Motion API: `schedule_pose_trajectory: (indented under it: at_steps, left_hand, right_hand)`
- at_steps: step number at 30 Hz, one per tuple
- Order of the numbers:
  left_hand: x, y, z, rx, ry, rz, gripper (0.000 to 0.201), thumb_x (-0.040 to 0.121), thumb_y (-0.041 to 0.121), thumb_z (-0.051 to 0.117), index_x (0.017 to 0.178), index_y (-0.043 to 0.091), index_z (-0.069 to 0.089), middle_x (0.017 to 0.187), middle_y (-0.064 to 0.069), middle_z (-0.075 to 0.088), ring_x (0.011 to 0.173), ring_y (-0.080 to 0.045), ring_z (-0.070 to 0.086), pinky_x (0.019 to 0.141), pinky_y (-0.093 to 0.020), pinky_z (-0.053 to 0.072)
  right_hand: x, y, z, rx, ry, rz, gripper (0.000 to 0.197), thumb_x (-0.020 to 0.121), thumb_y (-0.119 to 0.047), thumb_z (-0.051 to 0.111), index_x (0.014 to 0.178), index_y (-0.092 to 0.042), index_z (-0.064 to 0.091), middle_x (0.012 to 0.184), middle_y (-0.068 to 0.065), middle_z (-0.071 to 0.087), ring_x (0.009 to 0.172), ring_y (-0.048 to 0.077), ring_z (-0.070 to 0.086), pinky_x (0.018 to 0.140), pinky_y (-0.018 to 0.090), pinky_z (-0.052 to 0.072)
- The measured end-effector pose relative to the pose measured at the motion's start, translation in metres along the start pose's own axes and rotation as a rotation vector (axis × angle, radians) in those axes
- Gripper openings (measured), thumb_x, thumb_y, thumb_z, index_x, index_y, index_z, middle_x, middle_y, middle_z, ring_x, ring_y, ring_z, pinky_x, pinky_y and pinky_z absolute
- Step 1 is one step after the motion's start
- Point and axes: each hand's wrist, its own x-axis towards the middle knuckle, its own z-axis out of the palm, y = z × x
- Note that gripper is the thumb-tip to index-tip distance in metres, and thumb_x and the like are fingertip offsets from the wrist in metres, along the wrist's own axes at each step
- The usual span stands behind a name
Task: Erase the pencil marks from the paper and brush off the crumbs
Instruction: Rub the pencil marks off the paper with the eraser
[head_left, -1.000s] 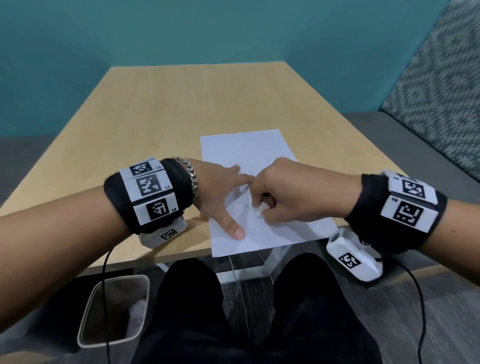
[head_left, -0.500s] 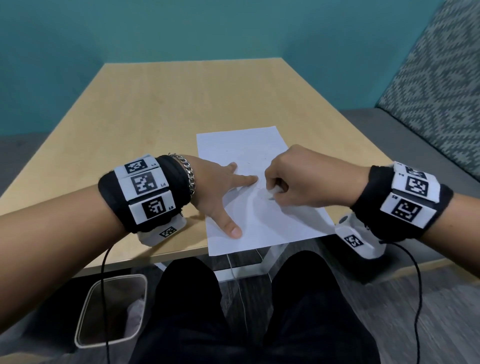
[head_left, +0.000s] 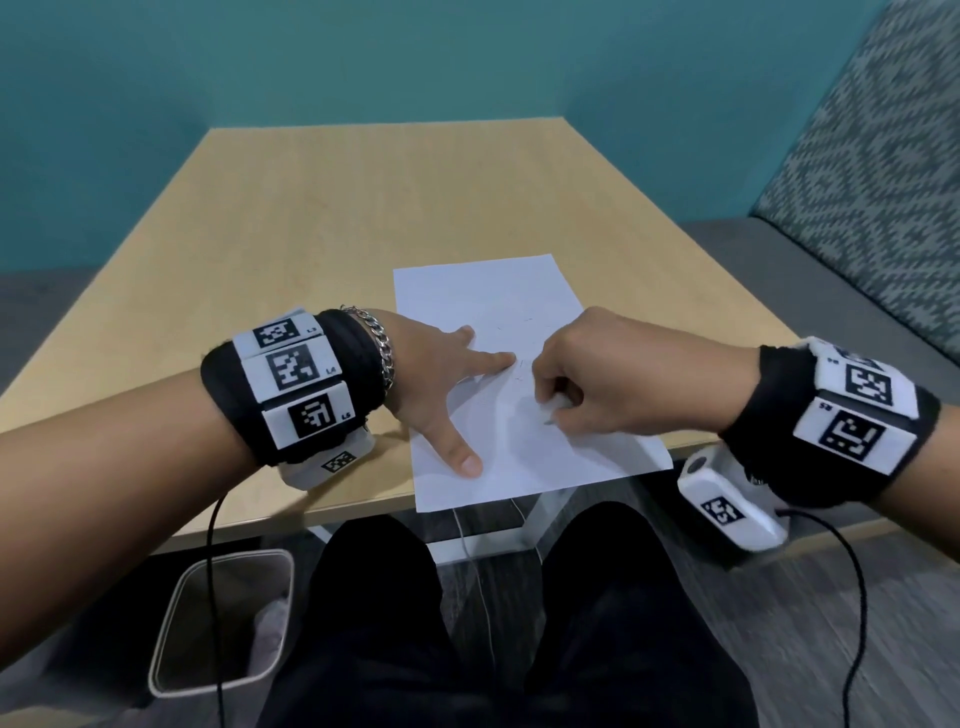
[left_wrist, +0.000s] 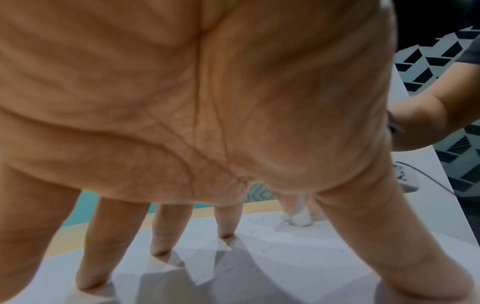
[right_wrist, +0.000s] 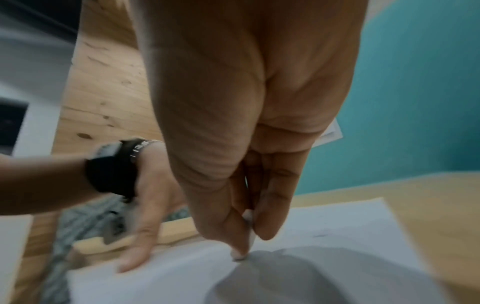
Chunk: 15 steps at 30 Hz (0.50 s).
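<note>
- Paper (head_left: 498, 332): I see one white sheet lying flat on the wooden table (head_left: 363, 208), its near edge hanging slightly past the table's front edge, between my two hands.
- Left hand (head_left: 436, 379): I have it spread on the sheet, fingers straight and well apart. The left wrist view shows the fingertips (left_wrist: 223, 234) touching the paper, with the thumb splayed out toward the near edge.
- Right hand (head_left: 597, 374): curled, knuckles up, over the middle of the sheet, just beside my left index fingertip.
- Eraser (right_wrist: 246, 234): a small white piece, pinched between my right thumb and curled fingers. Its lower end touches the paper in both wrist views (left_wrist: 298, 218).
- Pencil marks (head_left: 511, 325): a few faint strokes are visible on the sheet just beyond my hands. I cannot read them.
- Crumbs (left_wrist: 262, 251): thin dark specks lie scattered on the paper around my left fingertips.
- Bin (head_left: 171, 623): an open waste bin stands on the floor beneath the table's near left side, beside my knees.
</note>
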Motion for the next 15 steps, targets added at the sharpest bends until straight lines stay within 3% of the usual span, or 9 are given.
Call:
schedule_pose_trajectory:
  at_steps: [3,7,12,15]
  left_hand:
    - [-0.003,0.004,-0.005,0.028,-0.003,-0.008,0.134,0.062,0.093,0.068,0.159,0.054,-0.016,0.176,0.001,-0.011,0.155,-0.027,0.032,0.122,-0.053,0.031]
    - [-0.001,0.017,-0.014,0.027,0.025,0.005,0.131,0.062,0.095,0.066,0.164,0.050,-0.002,0.174,0.003,0.016,0.152,-0.026,0.035,0.121,-0.051,0.033]
    - [0.006,0.027,-0.011,0.027,0.044,0.017,0.136,0.057,0.097,0.067,0.163,0.051,-0.005,0.170,-0.002,0.019,0.139,-0.031,0.049,0.113,-0.052,0.043]
    - [0.004,0.027,-0.010,0.005,0.037,0.023,0.130,0.057,0.097,0.068,0.159,0.059,-0.002,0.174,-0.003,0.008,0.137,-0.034,0.051,0.112,-0.053,0.044]
  right_hand:
    - [0.000,0.015,-0.002,0.018,0.057,0.067,0.006,0.080,-0.022,0.073,0.084,-0.018,0.074,0.070,-0.008,0.068,0.069,0.013,0.063,0.066,0.039,0.056]
    - [0.001,0.013,0.002,0.008,0.055,0.057,0.005,0.080,-0.022,0.073,0.084,-0.019,0.073,0.070,-0.007,0.069,0.069,0.015,0.064,0.065,0.038,0.056]
    - [0.003,0.016,-0.004,0.005,0.041,0.080,0.010,0.082,-0.025,0.075,0.090,-0.019,0.077,0.069,-0.010,0.067,0.068,0.009,0.063,0.065,0.034,0.056]
    - [0.000,0.006,-0.001,0.032,0.046,0.023,0.012,0.080,-0.024,0.074,0.091,-0.021,0.077,0.068,-0.009,0.068,0.066,0.006,0.062,0.065,0.032,0.056]
